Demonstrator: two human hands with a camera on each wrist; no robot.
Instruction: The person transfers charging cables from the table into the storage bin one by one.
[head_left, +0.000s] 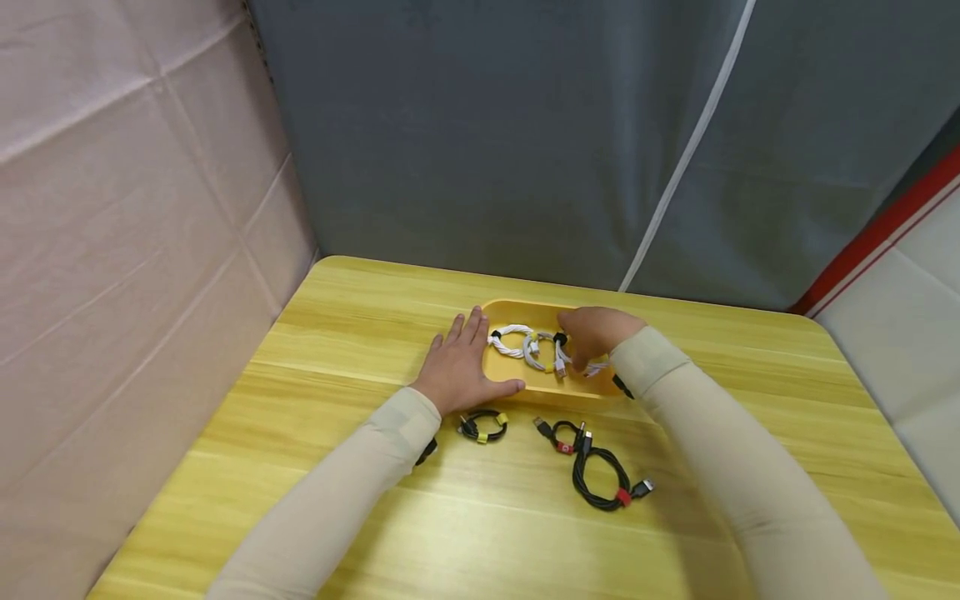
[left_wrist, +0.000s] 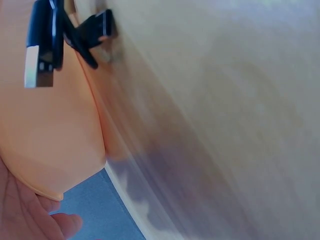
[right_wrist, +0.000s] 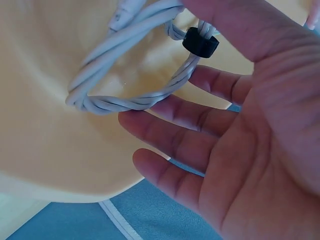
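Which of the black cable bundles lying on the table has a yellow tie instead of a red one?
The small black coil by the left hand, left of the others. Its ties are yellow; the two black bundles to its right carry red ties.

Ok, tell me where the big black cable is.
In the head view the big black cable lies coiled on the table, in front of the yellow tray, under the right forearm and right of the small black cable.

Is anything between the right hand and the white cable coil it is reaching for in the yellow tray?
Nothing visible. The right hand is already at the white cable coil inside the yellow tray, its fingers against the loops. The left hand rests flat at the tray's left rim, clear of it.
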